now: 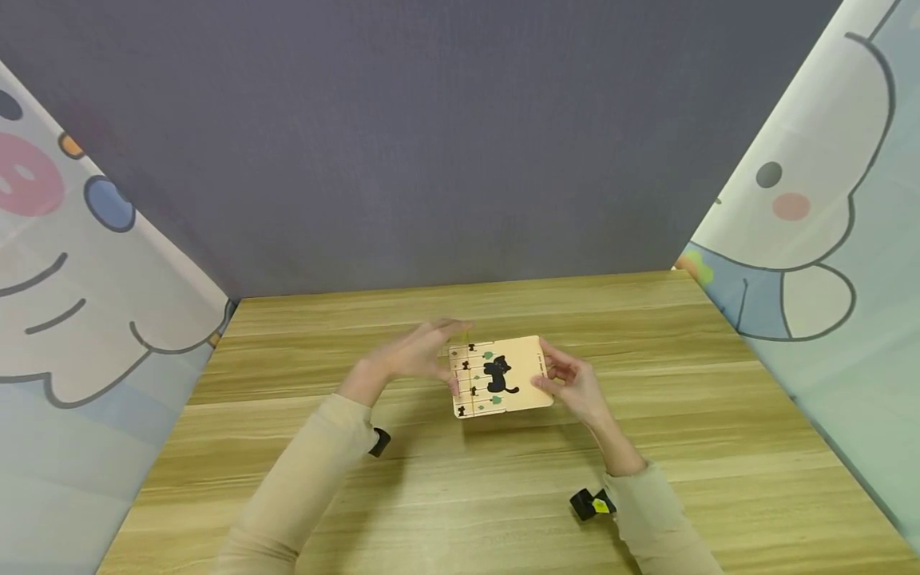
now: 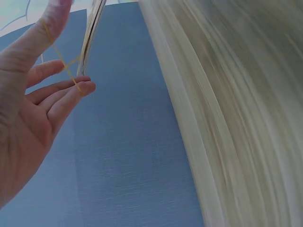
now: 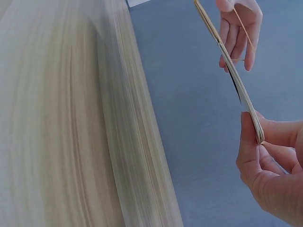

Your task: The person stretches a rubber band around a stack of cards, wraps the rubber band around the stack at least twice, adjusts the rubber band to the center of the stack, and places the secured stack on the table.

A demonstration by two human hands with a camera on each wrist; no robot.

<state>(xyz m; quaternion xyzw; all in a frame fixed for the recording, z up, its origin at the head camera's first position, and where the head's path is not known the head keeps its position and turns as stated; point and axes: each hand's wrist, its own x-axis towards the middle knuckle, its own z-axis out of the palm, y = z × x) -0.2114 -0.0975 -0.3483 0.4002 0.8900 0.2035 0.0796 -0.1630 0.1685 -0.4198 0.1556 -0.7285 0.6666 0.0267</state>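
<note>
A small cream notebook [image 1: 521,363] with a black cat and green leaves on its cover is held up over the table. My right hand [image 1: 578,391] pinches its right edge, thumb on the cover and fingers behind. Edge-on in the right wrist view, the notebook [image 3: 236,80] looks thin and layered. Over at its left end is my left hand [image 1: 413,355], thumb and fingers spread apart. A thin yellow rubber band [image 2: 61,56] is stretched between that thumb and fingers, and part of it runs to the notebook. Those fingertips [image 2: 86,88] are right by the notebook's edge.
The wood-grain table [image 1: 460,495] spreads beneath both hands. A dark grey panel [image 1: 460,144] rises behind it. Cartoon-printed curtains [image 1: 798,239] hang at both sides. Small black wrist devices [image 1: 592,505] show beside the sleeves.
</note>
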